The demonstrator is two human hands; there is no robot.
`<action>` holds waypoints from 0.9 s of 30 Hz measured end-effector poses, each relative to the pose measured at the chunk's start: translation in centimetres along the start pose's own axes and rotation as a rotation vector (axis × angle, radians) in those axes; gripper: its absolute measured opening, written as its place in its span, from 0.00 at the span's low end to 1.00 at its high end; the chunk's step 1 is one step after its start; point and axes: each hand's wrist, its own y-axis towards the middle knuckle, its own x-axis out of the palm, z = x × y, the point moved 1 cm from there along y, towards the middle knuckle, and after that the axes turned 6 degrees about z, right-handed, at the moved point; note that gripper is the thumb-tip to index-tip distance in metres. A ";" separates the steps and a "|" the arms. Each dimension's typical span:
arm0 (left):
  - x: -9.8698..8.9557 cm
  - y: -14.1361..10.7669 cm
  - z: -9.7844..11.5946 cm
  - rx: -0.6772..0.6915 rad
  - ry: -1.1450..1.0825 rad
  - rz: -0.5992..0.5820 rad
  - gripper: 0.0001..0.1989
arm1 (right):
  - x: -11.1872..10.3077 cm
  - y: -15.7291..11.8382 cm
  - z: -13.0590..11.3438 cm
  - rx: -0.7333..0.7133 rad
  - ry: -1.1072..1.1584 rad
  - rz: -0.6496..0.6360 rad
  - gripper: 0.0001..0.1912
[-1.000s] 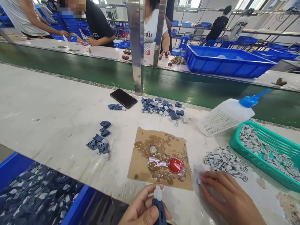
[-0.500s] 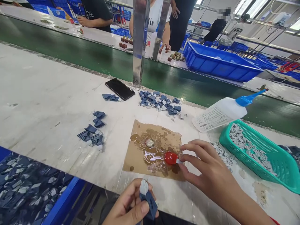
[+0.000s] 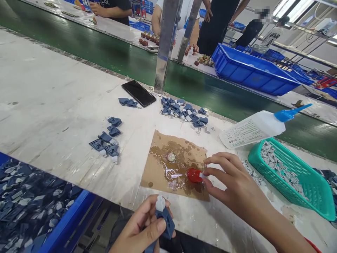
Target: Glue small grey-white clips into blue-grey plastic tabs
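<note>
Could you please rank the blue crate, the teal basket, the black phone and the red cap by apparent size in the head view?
1. blue crate
2. teal basket, nearer the camera, so unsure
3. black phone
4. red cap

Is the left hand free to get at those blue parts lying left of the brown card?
Probably not as it stands: the left hand already grips a blue part with a white piece. The loose blue parts lie unobstructed.

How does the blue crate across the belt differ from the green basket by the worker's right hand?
The blue crate has solid walls; the green basket is open mesh. The crate looks larger and deeper, the basket shallow. The basket holds small grey pieces; the crate's contents cannot be seen. Both are rectangular plastic containers.
</note>
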 end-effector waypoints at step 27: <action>1.2 0.2 0.0 0.046 0.152 -0.010 0.17 | -0.8 -1.5 -5.2 0.130 0.256 0.146 0.08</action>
